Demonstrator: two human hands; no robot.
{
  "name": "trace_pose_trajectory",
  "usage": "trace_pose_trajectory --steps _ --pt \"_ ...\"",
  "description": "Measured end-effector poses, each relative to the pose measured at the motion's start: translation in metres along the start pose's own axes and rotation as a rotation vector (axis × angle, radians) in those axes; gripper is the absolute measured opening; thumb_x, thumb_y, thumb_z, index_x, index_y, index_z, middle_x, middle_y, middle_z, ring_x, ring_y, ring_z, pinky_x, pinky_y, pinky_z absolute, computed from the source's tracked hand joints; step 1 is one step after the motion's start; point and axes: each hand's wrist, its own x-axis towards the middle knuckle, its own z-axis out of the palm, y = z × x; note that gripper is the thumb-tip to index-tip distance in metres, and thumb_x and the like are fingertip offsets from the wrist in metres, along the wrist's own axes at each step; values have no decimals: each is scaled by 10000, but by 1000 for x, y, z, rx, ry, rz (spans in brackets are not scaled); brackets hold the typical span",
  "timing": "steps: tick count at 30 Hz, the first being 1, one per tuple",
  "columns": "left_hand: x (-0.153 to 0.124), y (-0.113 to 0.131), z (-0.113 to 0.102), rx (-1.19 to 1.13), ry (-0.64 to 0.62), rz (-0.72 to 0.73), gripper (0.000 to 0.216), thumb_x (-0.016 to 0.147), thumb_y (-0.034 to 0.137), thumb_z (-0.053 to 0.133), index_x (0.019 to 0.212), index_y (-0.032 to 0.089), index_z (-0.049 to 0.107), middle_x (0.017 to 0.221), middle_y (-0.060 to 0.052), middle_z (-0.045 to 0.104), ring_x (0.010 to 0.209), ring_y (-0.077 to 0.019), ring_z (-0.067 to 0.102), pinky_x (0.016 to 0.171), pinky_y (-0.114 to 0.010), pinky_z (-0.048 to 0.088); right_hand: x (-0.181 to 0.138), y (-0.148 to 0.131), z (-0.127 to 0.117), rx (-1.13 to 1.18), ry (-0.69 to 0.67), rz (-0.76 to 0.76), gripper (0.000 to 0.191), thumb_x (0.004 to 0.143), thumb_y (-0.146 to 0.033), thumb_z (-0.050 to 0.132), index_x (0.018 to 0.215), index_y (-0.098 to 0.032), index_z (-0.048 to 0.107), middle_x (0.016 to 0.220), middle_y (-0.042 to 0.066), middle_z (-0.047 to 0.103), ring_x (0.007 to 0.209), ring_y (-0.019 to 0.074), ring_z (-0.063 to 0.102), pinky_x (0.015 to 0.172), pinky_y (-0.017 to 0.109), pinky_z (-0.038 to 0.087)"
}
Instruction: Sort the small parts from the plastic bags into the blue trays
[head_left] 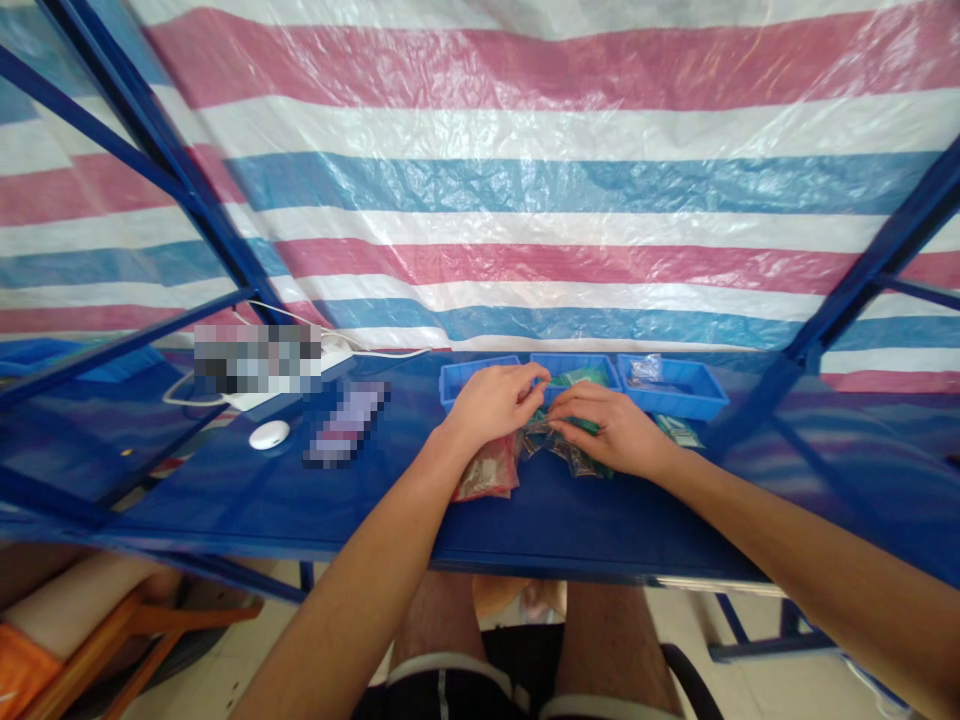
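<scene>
Above the middle of the blue table, my left hand [499, 402] has its fingers curled together near the front of a blue bin. What they hold, if anything, is too small to make out. Close beside it, my right hand [619, 428] pinches thumb and fingers at a small plastic packet [535, 424], partly hidden by the fingers. Beneath my right hand lies a pile of small clear packets [576, 458] with dark and green contents. A red-edged plastic bag [489, 472] rests under my left wrist, partly covered.
Three blue bins stand behind my hands: a left one [450, 380], a middle one [574, 360] with green packets, and a right one [697, 395] with clear packets. Left are a phone-shaped object [349, 425], a white round case [269, 434] and cables. A person sits at lower left.
</scene>
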Motion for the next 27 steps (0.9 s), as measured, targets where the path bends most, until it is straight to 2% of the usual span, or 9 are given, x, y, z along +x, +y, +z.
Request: trace_pose_trajectory --steps 4,10,15,19,24,27 --pt "1 4 -2 -69 62 59 257 1050 319 525 1164 191 716 988 -73 745 906 -206 699 829 -311 513 1 0 -3 42 137 76 211 1012 -368 631 1116 -312 806 1118 90 778 1059 301 716 956 484 577" --pt "4 12 -8 -296 89 69 341 1102 356 439 1143 186 732 1102 -88 775 1039 -217 722 924 -325 534 -1 9 -4 86 215 254 203 1009 -392 628 1063 -300 800 1018 49 810 920 289 748 853 448 584" --pt "4 10 -2 -312 2 22 283 1019 361 615 1227 209 733 1094 -48 813 986 -215 764 885 -312 552 -3 17 -1 81 236 304 175 966 -383 692 1066 -286 797 994 42 818 814 268 745 792 427 585" --pt "3 8 7 -281 -39 9 299 992 282 625 1266 215 722 1126 -49 817 1020 -232 772 885 -323 558 -3 20 1 107 224 316 158 955 -387 712 1048 -283 785 1010 41 814 828 265 747 765 418 591" --pt "5 10 8 -331 -16 -38 345 941 215 674 1285 227 703 1070 -20 829 976 -211 784 891 -310 562 -5 25 3 230 219 359 203 938 -370 738 1122 -286 757 1086 49 810 910 273 774 860 457 624" --pt "6 10 8 -385 38 -66 320 944 244 687 1262 226 711 1031 -16 830 930 -199 783 857 -297 571 -5 30 5 319 233 397 264 918 -402 767 1148 -275 739 1080 64 810 957 284 780 923 485 626"
